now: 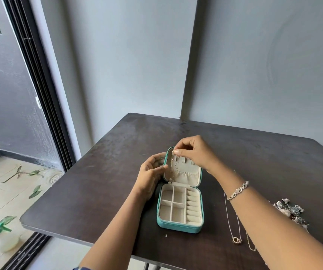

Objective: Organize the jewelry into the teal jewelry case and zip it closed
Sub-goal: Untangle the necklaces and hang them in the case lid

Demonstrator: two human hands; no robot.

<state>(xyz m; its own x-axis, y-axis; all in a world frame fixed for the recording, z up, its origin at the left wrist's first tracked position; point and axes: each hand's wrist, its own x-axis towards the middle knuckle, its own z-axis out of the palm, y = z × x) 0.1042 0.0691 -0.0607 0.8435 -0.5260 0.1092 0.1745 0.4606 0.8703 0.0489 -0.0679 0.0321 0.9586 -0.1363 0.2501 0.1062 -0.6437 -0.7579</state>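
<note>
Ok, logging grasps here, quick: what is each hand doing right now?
Left hand: grips the left edge of the case lid.
Right hand: pinches a gold chain at the lid's top.

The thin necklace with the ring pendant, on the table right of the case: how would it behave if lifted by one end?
Probably floppy: the necklace lies limp in a long loop on the table. It is likely very light, since its chain is so fine. The pendant would probably hang lowest and swing.
</note>
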